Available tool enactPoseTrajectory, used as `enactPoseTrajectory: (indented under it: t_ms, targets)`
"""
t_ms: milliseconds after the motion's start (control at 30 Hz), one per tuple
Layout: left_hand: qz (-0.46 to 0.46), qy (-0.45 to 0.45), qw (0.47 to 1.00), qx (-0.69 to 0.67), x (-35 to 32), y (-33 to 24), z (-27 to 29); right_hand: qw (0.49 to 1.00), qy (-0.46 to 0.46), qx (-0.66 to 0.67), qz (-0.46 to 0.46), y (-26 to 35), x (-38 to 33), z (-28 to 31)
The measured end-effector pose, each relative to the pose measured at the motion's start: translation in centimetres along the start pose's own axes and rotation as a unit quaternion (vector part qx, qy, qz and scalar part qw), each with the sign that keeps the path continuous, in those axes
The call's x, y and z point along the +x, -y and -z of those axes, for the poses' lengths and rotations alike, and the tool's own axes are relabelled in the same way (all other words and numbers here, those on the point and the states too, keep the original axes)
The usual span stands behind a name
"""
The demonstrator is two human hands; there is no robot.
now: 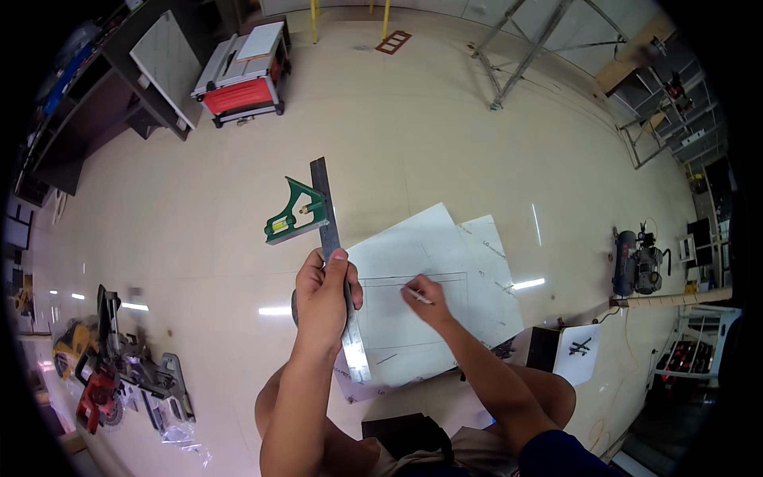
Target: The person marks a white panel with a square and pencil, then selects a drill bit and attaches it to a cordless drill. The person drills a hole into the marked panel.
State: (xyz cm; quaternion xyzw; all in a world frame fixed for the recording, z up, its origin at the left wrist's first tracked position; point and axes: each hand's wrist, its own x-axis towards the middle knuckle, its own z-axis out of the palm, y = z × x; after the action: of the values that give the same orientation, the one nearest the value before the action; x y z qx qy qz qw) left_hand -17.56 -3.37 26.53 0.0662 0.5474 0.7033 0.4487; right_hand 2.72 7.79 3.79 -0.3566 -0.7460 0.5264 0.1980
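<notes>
My left hand [324,290] is closed around the steel blade of a combination square [296,213], holding it up over the left side of a white board [421,238]. The square's green head with a yellow-green level vial sits on the far part of the blade, pointing left. The blade's near end reaches down over the board's near left edge. My right hand [427,300] pinches a slim pale pen or pencil [419,296] above the board. Thin drawn lines form a rectangle on the board around that hand. A second white sheet [486,246] with printed marks lies underneath.
A red table saw [238,94] stands at the far left, and a mitre saw [99,393] sits on the floor at near left. An air compressor [636,262] is at the right. A metal trestle frame [528,48] stands far right. A small white-topped box [576,354] is beside my right knee.
</notes>
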Motion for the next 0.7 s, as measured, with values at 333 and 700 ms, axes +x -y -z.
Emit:
enactPoseTrajectory:
  t_ms: [333, 700]
  targets:
    - [-0.04, -0.039, 0.996, -0.066, -0.2, -2.2, 3.3, 0.998, -0.047, -0.015, 0.048, -1.1, 0.8, -9.7]
    - [-0.035, -0.04, 0.995, -0.087, -1.3, -2.9, 5.7, 0.997, -0.076, 0.008, 0.02, -0.5, 1.0, -10.1]
